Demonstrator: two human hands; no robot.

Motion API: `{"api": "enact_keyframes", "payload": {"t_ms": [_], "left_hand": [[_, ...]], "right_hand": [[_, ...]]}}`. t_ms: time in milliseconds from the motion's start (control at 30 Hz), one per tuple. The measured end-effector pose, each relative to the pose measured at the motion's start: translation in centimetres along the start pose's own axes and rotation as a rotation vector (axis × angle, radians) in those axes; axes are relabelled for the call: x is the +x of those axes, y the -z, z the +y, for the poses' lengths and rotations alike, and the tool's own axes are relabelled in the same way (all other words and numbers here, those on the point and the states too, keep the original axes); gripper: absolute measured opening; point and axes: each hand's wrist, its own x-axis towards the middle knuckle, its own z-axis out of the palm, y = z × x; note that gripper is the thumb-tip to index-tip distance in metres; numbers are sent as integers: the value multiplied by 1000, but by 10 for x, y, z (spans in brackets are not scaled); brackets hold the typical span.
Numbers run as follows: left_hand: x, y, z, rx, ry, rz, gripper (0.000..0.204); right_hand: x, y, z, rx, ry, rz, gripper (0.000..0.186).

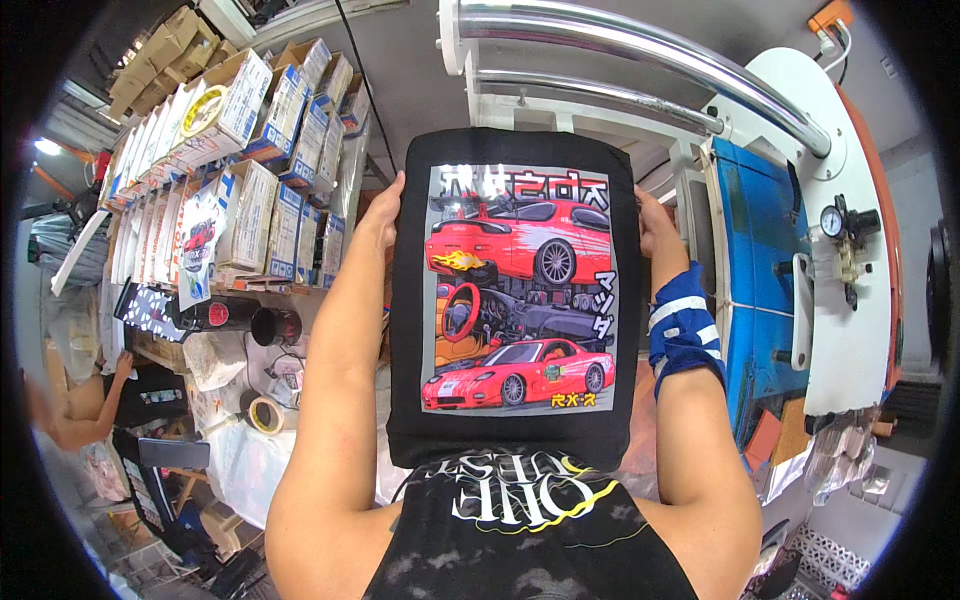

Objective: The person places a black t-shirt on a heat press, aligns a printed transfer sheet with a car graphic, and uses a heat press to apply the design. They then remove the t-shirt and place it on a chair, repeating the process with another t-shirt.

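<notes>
A black printed cloth lies spread in a rounded rectangle in front of me, pulled smooth. On it is a large glossy print with two red sports cars and a car interior. My left hand grips the cloth's far left edge, its fingers partly behind it. At the right edge my right hand does the same, with most of its fingers hidden. Whether a board lies under the cloth I cannot tell. A blue cloth band with white stripes is wrapped round my right forearm.
A white machine with chrome bars stands beyond and to the right, beside a blue panel and a pressure gauge. Stacked cardboard boxes and a tape roll are at left. Another person's arm shows far left.
</notes>
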Motion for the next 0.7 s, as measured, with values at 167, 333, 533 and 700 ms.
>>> {"api": "enact_keyframes", "payload": {"t_ms": [167,333,533,700], "left_hand": [[18,19,-6,57,-410,168,26],[2,26,4,74,-543,228,27],[-14,26,11,71,-529,191,28],[-4,48,21,193,-486,236,31]], "right_hand": [[38,45,-8,-99,243,217,23],[15,30,-9,44,193,116,34],[-2,2,-11,27,257,252,36],[-7,21,-9,-191,379,214,36]]}}
